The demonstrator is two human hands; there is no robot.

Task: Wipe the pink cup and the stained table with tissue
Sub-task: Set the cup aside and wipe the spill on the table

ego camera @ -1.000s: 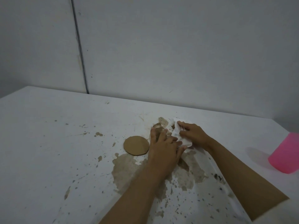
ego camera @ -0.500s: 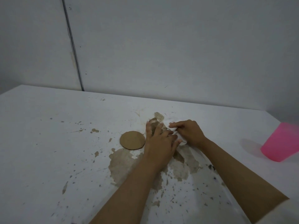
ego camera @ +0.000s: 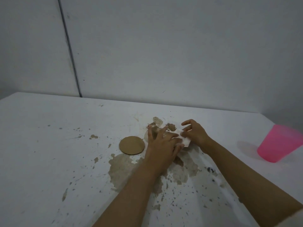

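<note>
A white tissue [ego camera: 184, 139] lies on the stained white table [ego camera: 49, 153], between my two hands. My left hand [ego camera: 162, 141] presses down on it with fingers spread and fairly straight. My right hand [ego camera: 194, 132] pinches the tissue's right side, index finger lifted. Brown stains [ego camera: 122, 167] spread beneath and in front of my hands, and most of the tissue is hidden by them. The pink cup [ego camera: 278, 143] stands at the right edge of the view, apart from both hands.
A round brown cardboard coaster [ego camera: 132, 145] lies just left of my left hand. Small brown and dark specks [ego camera: 211, 171] dot the table towards me. A grey wall [ego camera: 164, 54] runs along the far table edge.
Both hands stayed over the tissue and worked it. My left fingers have spread wider and my right index finger has lifted. The camera shifted a little.
</note>
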